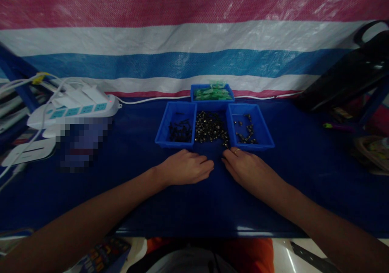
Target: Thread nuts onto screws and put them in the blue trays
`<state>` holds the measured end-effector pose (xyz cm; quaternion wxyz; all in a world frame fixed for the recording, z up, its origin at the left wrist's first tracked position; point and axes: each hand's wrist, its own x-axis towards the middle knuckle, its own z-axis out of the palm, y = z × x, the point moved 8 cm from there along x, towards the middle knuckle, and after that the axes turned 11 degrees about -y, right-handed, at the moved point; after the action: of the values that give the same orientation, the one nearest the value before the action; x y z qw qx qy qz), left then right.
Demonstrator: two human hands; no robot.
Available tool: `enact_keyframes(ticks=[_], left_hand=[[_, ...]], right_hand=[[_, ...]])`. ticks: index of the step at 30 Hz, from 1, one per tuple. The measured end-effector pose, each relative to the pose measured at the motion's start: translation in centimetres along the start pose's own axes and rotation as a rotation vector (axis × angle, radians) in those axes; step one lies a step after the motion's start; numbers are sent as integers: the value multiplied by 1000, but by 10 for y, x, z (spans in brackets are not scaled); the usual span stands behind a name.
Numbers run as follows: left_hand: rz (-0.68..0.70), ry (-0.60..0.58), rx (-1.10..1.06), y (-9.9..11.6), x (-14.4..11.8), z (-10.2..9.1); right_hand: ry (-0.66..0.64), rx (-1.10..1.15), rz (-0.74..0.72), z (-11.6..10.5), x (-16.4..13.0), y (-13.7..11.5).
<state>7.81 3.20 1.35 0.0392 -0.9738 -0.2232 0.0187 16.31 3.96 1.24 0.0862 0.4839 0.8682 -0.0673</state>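
Two hands, left hand [185, 167] and right hand [243, 167], rest loosely curled, holding nothing, on the tabletop [127, 184] just before the pile of small metal parts [211, 129]

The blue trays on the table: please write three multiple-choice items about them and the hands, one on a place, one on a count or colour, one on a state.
1. Where does the pile of small metal parts lie?
A. between the left tray and the right tray
B. on the power strip
C. in the back tray

2. How many blue trays are there?
A. two
B. three
C. five

3. How are the left hand and the right hand?
A. raised in the air
B. resting on the table
C. inside the trays

Answers: 1 A, the pile sits on the cloth between them. 2 B, two side trays plus one behind. 3 B, both lie on the cloth before the trays.
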Motion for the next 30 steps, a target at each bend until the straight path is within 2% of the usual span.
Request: enact_keyframes(ticks=[4, 9, 14, 20, 26, 30], left_hand=[[-55, -5, -28, -4, -1, 1], [-117, -6, -134, -9, -1, 2], [-70, 24, -112, -6, -3, 1], [-76, 25, -97, -10, -5, 2], [-61, 111, -147, -15, -11, -3], [-60, 97, -190, -16, -11, -2]], right_hand=[[-14, 138, -176, -2, 1, -14], [15, 354, -229, -2, 6, -11], [30, 577, -246, -3, 11, -4], [51, 648, -239, -9, 11, 1], [-25, 651, -317, -9, 11, -3], [-37, 639, -331, -8, 11, -5]])
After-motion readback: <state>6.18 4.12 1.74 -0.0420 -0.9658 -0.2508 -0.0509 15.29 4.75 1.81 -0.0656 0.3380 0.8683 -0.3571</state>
